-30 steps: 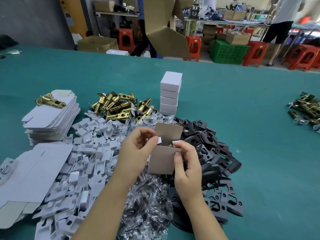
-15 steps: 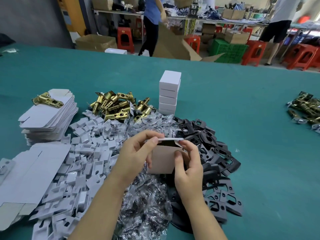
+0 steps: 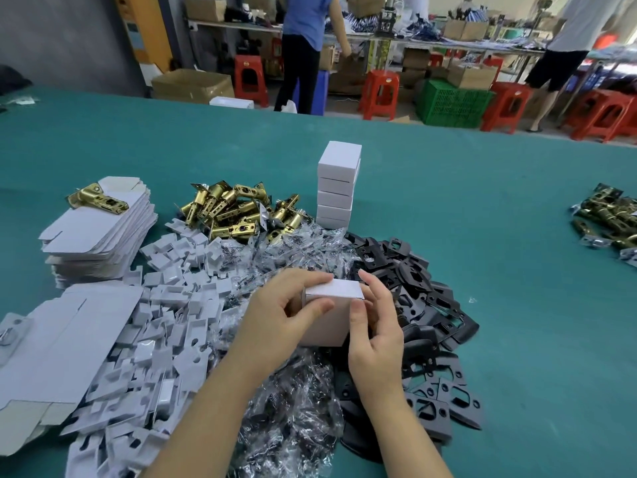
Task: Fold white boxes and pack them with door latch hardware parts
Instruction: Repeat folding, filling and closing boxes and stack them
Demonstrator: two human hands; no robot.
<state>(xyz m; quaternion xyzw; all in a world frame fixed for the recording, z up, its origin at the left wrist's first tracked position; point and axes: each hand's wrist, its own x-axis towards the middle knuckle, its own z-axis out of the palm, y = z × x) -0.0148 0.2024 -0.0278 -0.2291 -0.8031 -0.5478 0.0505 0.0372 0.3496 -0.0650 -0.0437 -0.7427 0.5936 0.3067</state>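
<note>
A small white box (image 3: 325, 324) stands upright above the parts piles, held between both hands. My left hand (image 3: 282, 315) grips its left side, with the forefinger and thumb on the lid flap, which lies flat across the top. My right hand (image 3: 374, 326) grips the right side, thumb on the front corner. Behind them rises a stack of closed white boxes (image 3: 339, 184). Brass latches (image 3: 234, 212) lie heaped to the left of that stack. Flat unfolded box blanks (image 3: 100, 229) are stacked at the far left, one brass latch (image 3: 97, 199) on top.
White card inserts (image 3: 138, 343) spread at the left, clear bags of screws (image 3: 286, 408) in the middle, black strike plates (image 3: 424, 305) at the right. More latches (image 3: 606, 219) lie at the right edge of the green table (image 3: 499, 201). People stand among red stools beyond.
The box's lid flap, standing open a second ago, has been folded down flat over the top. Both hands stay on the box.
</note>
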